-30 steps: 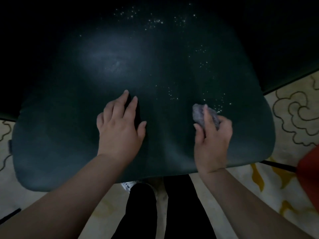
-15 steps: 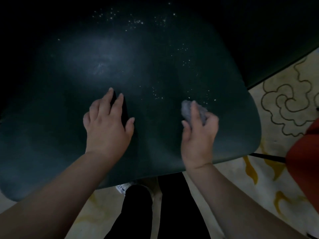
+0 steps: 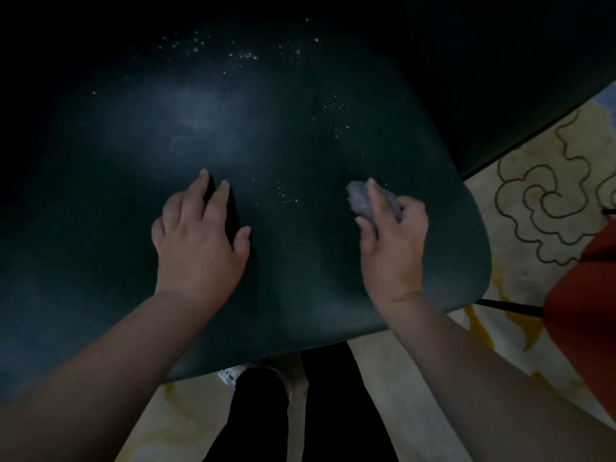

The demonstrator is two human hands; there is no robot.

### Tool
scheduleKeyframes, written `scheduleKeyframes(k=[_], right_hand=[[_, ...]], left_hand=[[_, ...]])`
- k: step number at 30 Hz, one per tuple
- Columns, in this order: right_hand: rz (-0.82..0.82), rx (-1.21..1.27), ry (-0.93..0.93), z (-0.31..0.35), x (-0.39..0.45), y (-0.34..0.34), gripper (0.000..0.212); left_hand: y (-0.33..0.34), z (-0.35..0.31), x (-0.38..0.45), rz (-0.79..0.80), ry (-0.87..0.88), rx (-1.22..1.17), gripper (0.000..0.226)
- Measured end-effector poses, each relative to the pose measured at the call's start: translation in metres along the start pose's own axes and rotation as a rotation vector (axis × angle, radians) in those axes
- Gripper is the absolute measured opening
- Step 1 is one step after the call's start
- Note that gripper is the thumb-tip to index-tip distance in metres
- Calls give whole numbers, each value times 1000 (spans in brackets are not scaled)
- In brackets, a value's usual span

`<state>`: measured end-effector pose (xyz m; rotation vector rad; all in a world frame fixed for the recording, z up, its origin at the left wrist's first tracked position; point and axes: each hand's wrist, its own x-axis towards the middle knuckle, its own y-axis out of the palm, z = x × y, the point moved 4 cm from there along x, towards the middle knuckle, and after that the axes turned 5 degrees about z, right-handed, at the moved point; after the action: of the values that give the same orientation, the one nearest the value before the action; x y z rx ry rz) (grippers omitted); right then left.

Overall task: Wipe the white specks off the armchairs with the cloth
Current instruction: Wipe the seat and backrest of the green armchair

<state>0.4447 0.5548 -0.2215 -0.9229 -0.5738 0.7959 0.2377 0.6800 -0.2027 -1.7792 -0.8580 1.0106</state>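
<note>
A dark green armchair seat (image 3: 300,261) fills most of the view. White specks (image 3: 286,196) lie scattered between my hands, more specks sit further back at the right (image 3: 338,128) and along the far edge (image 3: 243,56). My right hand (image 3: 393,241) grips a bunched grey cloth (image 3: 361,200) and presses it on the seat near the right front. My left hand (image 3: 196,238) rests flat on the seat with straight fingers, holding nothing.
A cream carpet (image 3: 540,201) with dark swirl lines lies to the right and under the chair. An orange-red seat (image 3: 586,315) stands at the right edge, a thin black chair leg (image 3: 510,306) beside it. My dark-trousered legs (image 3: 310,411) stand at the seat's front edge.
The right hand with the cloth has shifted slightly left across the seat, and fewer specks show beside the cloth. The left hand stays flat on the seat. The view has drifted.
</note>
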Motion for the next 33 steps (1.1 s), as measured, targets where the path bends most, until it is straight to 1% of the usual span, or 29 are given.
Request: scheduleKeyframes(k=[2,4,6,9,10,12,14,15,19,22,24,26,29,31,33], right_hand=[[-56,-19,101,-15,13,-8,48],[-68,-3,155,-14,18,-5,51],[-26,46,96,-3,14,2,52],[61,100,-16,1,18,1,49],[66,102,-7,-4,26,-1,48],[33,104,71,-13,45,-2,47],[-21,165,141,-14,54,1,45],[-28,196,145,-10,51,3,44],[46,202,86,-12,30,-2,45],[16,146,178,-24,47,-9,50],[39,129,204,-16,58,-4,58],[119,164,138,7,55,7,60],[196,209,-36,22,31,12,53],[204,211,-46,13,30,5,50],[170,193,21,0,45,-1,48]], left_hand=[[-1,0,2,1,4,10,66],[-2,0,4,2,-6,16,66],[-2,0,6,1,-17,20,66],[-3,0,7,5,-22,22,66],[-3,-1,7,6,-22,21,66],[-4,-1,8,9,-20,22,66],[-4,0,10,8,-20,17,66],[-5,0,10,6,-22,14,66],[-6,0,12,9,-30,9,66],[-7,2,12,9,-35,0,66],[-7,3,11,-3,-29,-5,66],[-6,5,10,-18,-25,-6,65],[-4,5,10,-31,-22,-2,65],[-4,6,9,-36,-24,-6,66],[-4,5,9,-40,-21,-4,65]])
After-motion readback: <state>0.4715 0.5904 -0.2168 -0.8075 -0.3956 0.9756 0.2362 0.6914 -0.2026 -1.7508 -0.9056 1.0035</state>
